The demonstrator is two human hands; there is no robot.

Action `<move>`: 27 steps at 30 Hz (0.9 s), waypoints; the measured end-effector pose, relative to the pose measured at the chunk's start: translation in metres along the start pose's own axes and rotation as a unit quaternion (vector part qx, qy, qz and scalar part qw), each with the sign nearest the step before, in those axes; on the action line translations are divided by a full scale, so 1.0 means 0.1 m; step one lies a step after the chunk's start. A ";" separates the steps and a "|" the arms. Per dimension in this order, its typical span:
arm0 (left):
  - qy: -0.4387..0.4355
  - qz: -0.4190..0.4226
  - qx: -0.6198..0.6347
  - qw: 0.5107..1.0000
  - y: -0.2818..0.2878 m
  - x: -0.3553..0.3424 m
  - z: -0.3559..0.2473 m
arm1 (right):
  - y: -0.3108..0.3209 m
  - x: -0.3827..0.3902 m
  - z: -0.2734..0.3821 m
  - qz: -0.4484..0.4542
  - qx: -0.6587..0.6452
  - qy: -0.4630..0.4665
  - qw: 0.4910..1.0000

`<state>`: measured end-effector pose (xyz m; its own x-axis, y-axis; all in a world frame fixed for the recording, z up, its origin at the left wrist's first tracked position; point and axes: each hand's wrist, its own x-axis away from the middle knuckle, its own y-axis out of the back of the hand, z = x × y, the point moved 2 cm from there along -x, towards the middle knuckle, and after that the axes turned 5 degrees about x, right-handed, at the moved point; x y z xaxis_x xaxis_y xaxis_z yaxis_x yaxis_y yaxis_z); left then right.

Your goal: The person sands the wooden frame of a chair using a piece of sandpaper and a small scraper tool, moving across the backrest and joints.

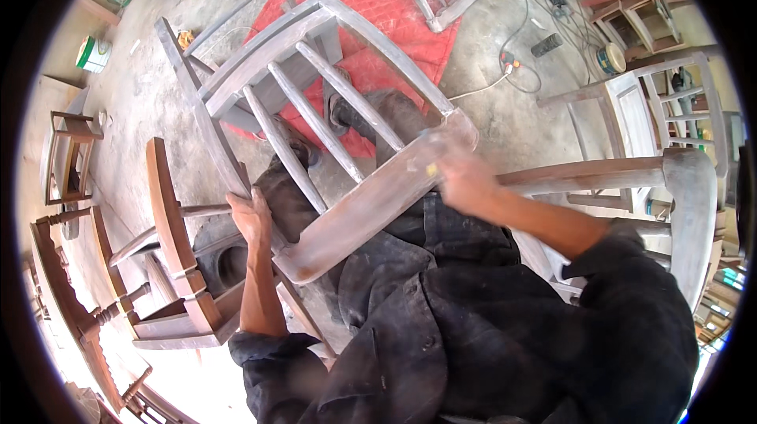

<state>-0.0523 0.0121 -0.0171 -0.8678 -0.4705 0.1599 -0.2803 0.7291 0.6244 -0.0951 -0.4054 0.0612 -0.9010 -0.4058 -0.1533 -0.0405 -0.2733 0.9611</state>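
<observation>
Tipped back against the lap, a wooden chair, pale grey with patches of brown. In its back, three thin slats in a slanting row. At the near end of the slats, a wide end board with round corners, close to the body. Holding the side post near the left end of the board: the left hand, with fingers clamped on the wood. Over at the other end of the board, the right hand, smeared by blur. Cannot tell about the right fingers, apart or together. Right beside that hand, a small yellow bit against the board, maybe a scrap of something, but too blurry to be sure. Through the gaps between the slats, dark trousers.

Near the left forearm, a brown wooden frame, standing up. Past the right arm, another chair, grey and brown too. Beneath the far part of the chair on the lap, a red mat on a dusty grey floor. Farther off to the right, dark cords and an orange plug. Far to the left, a white and green bucket.
</observation>
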 end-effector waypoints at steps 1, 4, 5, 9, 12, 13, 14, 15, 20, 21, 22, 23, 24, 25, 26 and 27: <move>-0.024 -0.015 -0.014 1.000 -0.03 -0.01 0.06 | -0.09 -0.11 0.31 -0.016 -0.042 0.042 0.998; -0.051 -0.035 -0.019 0.998 -0.03 -0.03 0.21 | -0.09 -0.20 0.39 -0.007 -0.090 0.136 0.987; -0.039 -0.021 -0.003 0.999 -0.06 -0.03 0.27 | -0.06 -0.18 0.30 0.009 -0.090 0.157 0.984; -0.011 -0.027 -0.018 0.999 -0.05 -0.03 0.19 | 0.11 0.00 -0.01 0.050 -0.029 -0.014 0.998; -0.038 -0.038 -0.013 0.998 -0.04 0.02 0.07 | -0.15 -0.16 0.70 0.009 -0.128 0.109 0.986; -0.051 -0.043 -0.009 0.998 -0.06 0.00 0.14 | -0.26 -0.19 0.98 -0.018 -0.113 0.174 0.978; -0.042 -0.040 -0.007 0.998 -0.04 0.02 0.12 | -0.32 -0.25 1.09 -0.018 -0.107 0.200 0.974; -0.034 -0.033 -0.003 0.999 -0.02 0.04 0.06 | -0.25 -0.28 0.97 -0.001 -0.116 0.208 0.971; -0.035 -0.047 -0.029 0.998 0.01 0.04 -0.01 | 0.10 -0.13 0.03 -0.003 0.012 0.088 0.996; -0.039 -0.047 -0.039 0.997 0.00 0.05 -0.02 | 0.07 -0.18 0.25 0.010 -0.047 0.106 0.993; -0.040 -0.045 -0.039 0.997 0.00 0.05 0.01 | -0.02 -0.23 0.58 0.022 -0.106 0.122 0.987; -0.043 -0.048 -0.037 0.997 -0.04 0.03 0.05 | -0.19 -0.28 0.99 0.022 -0.132 0.165 0.977; -0.045 -0.056 -0.039 0.997 -0.01 0.02 0.06 | -0.35 -0.33 1.30 0.020 -0.162 0.211 0.964; -0.046 -0.041 -0.022 0.998 -0.03 0.04 0.05 | -0.38 -0.34 1.33 0.017 -0.161 0.225 0.961; -0.043 -0.038 -0.027 0.998 -0.06 0.00 0.07 | -0.39 -0.33 1.27 0.012 -0.152 0.233 0.961; -0.037 -0.035 -0.031 0.998 -0.03 -0.05 0.17 | -0.35 -0.30 1.19 0.010 -0.142 0.240 0.960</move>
<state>-0.0545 0.0208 -0.0325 -0.8756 -0.4794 0.0596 -0.3166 0.6626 0.6788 -0.1179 -0.2794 0.0595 -0.5942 -0.7503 -0.2896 0.1555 -0.4605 0.8739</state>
